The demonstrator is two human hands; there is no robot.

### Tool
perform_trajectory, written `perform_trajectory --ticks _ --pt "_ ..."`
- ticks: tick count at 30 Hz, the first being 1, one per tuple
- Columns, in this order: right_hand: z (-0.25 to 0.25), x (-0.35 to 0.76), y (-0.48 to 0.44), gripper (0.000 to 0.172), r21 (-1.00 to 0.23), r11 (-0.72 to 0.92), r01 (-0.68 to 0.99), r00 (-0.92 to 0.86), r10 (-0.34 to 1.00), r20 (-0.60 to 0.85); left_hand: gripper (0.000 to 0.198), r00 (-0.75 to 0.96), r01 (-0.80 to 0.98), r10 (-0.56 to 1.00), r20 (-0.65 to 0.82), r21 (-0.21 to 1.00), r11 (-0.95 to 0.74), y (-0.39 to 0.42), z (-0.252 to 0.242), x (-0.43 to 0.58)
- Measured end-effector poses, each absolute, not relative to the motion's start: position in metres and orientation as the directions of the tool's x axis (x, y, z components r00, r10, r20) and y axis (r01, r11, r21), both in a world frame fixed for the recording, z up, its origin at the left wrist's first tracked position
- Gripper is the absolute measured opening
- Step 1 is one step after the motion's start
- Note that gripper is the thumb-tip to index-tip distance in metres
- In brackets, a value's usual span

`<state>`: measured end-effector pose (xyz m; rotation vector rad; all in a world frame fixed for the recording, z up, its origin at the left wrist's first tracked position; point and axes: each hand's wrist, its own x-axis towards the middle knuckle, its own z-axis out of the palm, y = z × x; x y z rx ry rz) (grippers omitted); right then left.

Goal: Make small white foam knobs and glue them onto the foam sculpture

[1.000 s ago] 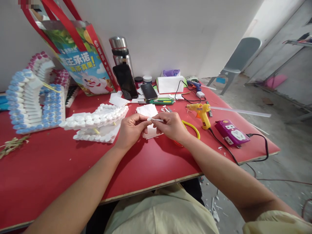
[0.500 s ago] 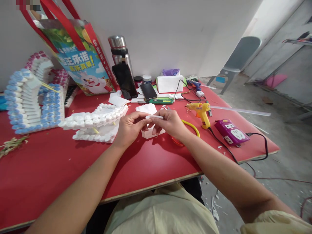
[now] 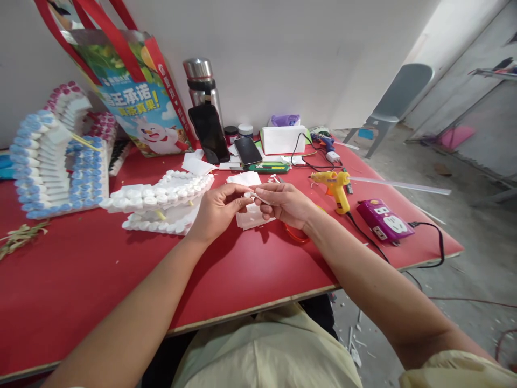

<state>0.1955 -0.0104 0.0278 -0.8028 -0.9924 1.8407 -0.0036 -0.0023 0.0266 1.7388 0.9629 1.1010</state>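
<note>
Over the middle of the table, my left hand [image 3: 222,210] and my right hand [image 3: 288,203] meet at the fingertips around a small, thin white paper roll [image 3: 262,198]. Thumb and forefinger of each hand pinch it, and the fingers partly cover it. Beneath them lies a stack of white paper sheets [image 3: 248,221]. Left of my left hand stands a white model [image 3: 157,196] edged with rounded white rolls, with short yellow sticks between its two layers. An orange-red ring-shaped tool handle [image 3: 295,235] shows below my right wrist, mostly hidden.
Right on the red table [image 3: 242,269] are a yellow glue gun [image 3: 333,186] and a purple power socket [image 3: 383,220] with black cables. Behind are phones [image 3: 247,151], a steel flask [image 3: 200,81] and a green cutter [image 3: 266,168]. A blue-and-white model [image 3: 58,167] and shopping bag [image 3: 141,97] stand left.
My right fingers have shifted along the white paper roll, and less of it shows now. My right wrist has moved slightly, covering more of the yellow handle. My left hand has barely moved.
</note>
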Motion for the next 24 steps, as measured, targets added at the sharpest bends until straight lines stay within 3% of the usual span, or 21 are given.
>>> perform_trajectory --ticks 8,12,16,19,24 --pt "0.029 0.193 -0.013 0.036 -0.975 -0.034 -0.221 -0.295 0.955 0.033 0.025 0.273 0.142 0.929 0.249 0.945 -0.295 -0.002 0.029 -0.002" --pt "0.028 0.187 -0.016 0.036 -0.993 0.109 -0.040 -0.182 0.977 0.115 0.025 0.259 0.129 0.935 0.241 0.951 -0.281 -0.004 0.029 0.000" --pt "0.025 0.183 -0.021 0.024 -0.936 0.260 0.238 -0.033 0.965 0.259 0.025 0.264 0.085 0.930 0.254 0.955 -0.285 -0.005 0.027 0.003" --pt "0.027 0.184 -0.026 0.016 -0.867 0.352 0.354 -0.083 0.935 0.345 0.027 0.253 0.038 0.935 0.250 0.963 -0.268 -0.005 0.027 0.004" --pt "0.034 0.189 -0.031 0.012 -0.851 0.415 0.321 -0.239 0.905 0.351 0.033 0.227 0.037 0.944 0.239 0.967 -0.254 -0.005 0.029 0.004"
